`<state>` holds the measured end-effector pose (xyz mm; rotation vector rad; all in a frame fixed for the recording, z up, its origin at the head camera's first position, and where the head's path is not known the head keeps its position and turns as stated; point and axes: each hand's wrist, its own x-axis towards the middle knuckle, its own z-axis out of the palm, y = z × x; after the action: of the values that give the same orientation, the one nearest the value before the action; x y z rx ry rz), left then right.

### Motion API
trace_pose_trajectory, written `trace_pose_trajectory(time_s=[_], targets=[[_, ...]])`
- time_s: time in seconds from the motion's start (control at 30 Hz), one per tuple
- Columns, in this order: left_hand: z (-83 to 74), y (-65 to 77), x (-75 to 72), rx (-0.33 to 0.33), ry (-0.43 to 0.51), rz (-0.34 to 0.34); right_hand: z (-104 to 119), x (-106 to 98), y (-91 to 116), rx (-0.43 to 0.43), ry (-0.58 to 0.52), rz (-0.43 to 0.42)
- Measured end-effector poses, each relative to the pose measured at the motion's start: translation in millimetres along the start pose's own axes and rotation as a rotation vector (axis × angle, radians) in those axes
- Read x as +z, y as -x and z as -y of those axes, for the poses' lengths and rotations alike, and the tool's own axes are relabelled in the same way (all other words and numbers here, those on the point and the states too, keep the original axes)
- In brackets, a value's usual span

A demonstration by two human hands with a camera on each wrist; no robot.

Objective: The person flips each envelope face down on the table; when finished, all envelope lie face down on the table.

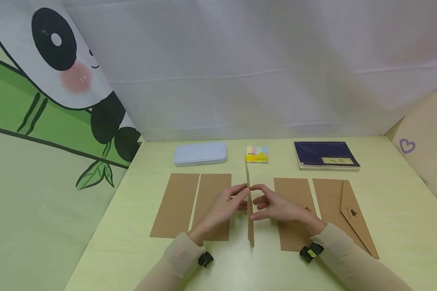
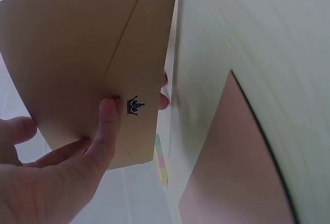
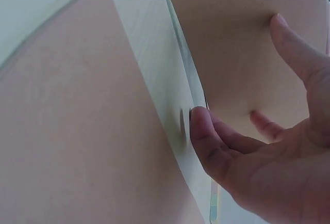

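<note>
A brown kraft-paper envelope (image 1: pixel 250 222) stands on edge between both hands, its flap and black crown print facing left in the left wrist view. My left hand (image 1: pixel 229 204) holds it from the flap side, one fingertip pressed beside the crown. From the opposite side my right hand (image 1: pixel 280 206) supports it, thumb (image 3: pixel 294 43) and another fingertip against the plain face. Its other fingers are bent near the envelope's lower edge. Two brown envelopes (image 1: pixel 176 202) lie flat to the left. On the right are two more, one partly under the right forearm and one with its flap (image 1: pixel 355 214) showing.
A pale blue flat case (image 1: pixel 200 153), a pack of pastel sticky notes (image 1: pixel 257 154) and a dark blue notebook (image 1: pixel 322 152) form a back row on the pale table. Behind them hangs a white cloth backdrop (image 1: pixel 240 72).
</note>
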<state>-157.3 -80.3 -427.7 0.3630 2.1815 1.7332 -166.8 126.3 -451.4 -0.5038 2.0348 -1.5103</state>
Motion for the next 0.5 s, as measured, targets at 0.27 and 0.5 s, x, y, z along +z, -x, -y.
trace_pose_trajectory(time_s=[0.27,0.5], targets=[[-3.8,0.4,-4.1,0.020,0.098,-0.032,-3.2,-1.0,1.3,-0.035,-0.042,0.008],[-0.9,1.8,-10.0,0.084,0.186,-0.145,-1.1,-2.6,5.3,-0.022,-0.046,-0.011]])
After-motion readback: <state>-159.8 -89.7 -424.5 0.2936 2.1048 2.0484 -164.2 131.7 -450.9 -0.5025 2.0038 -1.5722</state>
